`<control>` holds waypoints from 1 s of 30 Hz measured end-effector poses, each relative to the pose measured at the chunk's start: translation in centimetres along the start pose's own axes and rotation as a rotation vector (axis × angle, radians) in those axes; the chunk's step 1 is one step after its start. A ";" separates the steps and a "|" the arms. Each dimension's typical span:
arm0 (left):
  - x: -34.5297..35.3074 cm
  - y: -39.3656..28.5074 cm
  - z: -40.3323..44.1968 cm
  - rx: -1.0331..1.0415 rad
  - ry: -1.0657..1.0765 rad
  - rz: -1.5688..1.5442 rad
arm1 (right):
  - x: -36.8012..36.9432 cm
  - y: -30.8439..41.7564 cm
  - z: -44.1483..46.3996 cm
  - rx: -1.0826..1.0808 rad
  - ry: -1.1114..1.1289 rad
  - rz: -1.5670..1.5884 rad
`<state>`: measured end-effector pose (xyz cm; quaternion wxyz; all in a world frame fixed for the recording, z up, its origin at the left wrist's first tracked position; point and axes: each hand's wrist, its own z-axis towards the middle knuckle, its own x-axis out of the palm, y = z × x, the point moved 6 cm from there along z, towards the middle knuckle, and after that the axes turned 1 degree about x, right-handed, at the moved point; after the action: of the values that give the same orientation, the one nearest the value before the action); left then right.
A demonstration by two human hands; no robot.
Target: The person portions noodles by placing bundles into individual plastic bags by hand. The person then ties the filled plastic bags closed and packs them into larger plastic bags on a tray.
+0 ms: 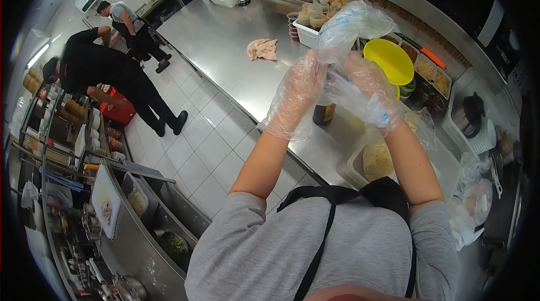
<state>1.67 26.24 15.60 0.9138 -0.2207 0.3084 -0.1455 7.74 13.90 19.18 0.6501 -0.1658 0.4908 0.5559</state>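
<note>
Both my hands wear clear plastic gloves and are raised over the steel counter (225,36). My left hand (298,90) is closed on the gathered part of a clear plastic bag (357,22), whose puffed end stands above the hands. My right hand (368,79) is closed on the same bag, at the other side of its twisted neck. Beyond the right hand is a yellow round lid or plate (389,60). Below the hands are a dark bottle (323,113) and a plastic tub of pale food (378,161).
A pink cloth (262,49) lies on the counter near a white bin (306,35) of sauce bottles. Ingredient trays (432,73) line the right. Two people in dark aprons or clothing (107,64) stand at the left, beside shelving. A white cutting board (105,200) lies lower left.
</note>
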 end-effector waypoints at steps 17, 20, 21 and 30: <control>-3.1 -0.5 -6.0 -0.351 -0.096 -0.423 | -7.8 -3.6 -6.0 0.298 -0.210 0.255; -2.4 -2.7 -6.5 -0.436 -0.154 -0.603 | -10.1 0.1 -10.2 0.077 -0.394 0.672; -1.8 -3.8 -6.5 -0.533 -0.111 -0.752 | -9.1 1.9 -10.8 0.081 -0.194 0.503; 3.1 -9.1 -7.2 -0.428 0.286 -1.057 | -3.8 -3.4 -15.4 0.505 -0.186 0.630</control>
<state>-1.67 14.94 13.45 0.6017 -0.5024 0.2992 -0.5441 4.17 -1.04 14.04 0.5098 0.2081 0.5778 0.6025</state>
